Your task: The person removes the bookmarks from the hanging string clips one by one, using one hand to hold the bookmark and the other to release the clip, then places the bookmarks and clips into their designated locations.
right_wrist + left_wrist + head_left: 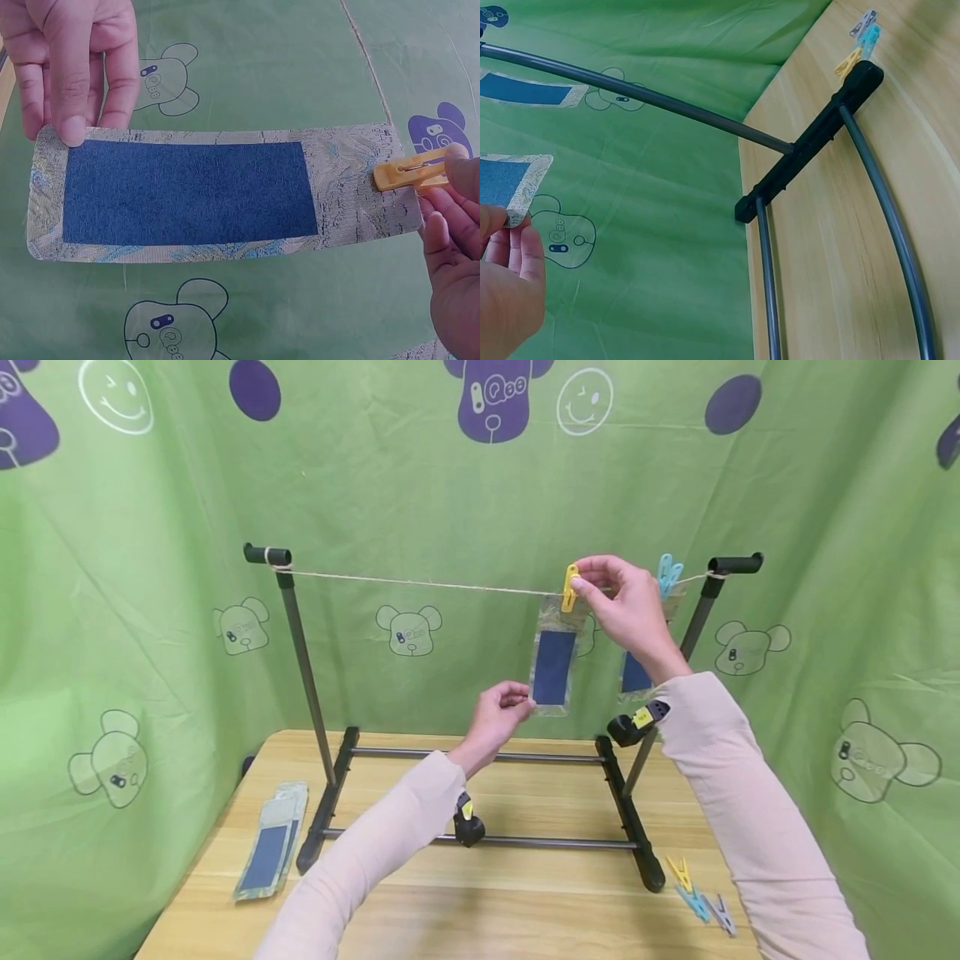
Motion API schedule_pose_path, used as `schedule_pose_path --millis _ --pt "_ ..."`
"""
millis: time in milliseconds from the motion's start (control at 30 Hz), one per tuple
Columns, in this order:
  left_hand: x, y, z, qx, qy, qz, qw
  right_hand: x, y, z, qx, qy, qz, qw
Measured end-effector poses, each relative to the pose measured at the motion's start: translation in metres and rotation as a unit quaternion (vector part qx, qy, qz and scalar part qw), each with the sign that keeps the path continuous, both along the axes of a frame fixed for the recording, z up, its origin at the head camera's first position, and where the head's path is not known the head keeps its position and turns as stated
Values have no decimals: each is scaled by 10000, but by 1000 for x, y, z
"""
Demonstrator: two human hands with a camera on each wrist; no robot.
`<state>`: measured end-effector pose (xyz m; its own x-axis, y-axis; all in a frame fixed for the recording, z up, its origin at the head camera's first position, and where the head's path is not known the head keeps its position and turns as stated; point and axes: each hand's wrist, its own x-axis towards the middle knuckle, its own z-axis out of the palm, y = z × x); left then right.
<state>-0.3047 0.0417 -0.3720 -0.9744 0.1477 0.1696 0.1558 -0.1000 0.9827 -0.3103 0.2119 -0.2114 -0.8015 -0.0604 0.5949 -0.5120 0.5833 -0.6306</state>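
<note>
Right hand (626, 602) pinches yellow peg (570, 587) onto second pouch (553, 666) on string (420, 582), left hand (497, 714) pinching its bottom corner; one pouch hung already, stack (272, 850) and pegs (701, 897) left on tabletop (525, 902).

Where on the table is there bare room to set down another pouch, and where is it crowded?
Bare wood lies in front of the rack's front bar, between the pouch stack at the left edge and the loose pegs at the right. The strip between the rack's two floor bars is open but fenced in. The string's right end is crowded with two hung pouches.
</note>
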Motion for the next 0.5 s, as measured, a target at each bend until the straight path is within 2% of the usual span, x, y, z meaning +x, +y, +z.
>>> schedule_pose_path --millis 500 --pt "1 -1 1 70 -162 37 9998 5 -2 3 27 -47 -167 9998"
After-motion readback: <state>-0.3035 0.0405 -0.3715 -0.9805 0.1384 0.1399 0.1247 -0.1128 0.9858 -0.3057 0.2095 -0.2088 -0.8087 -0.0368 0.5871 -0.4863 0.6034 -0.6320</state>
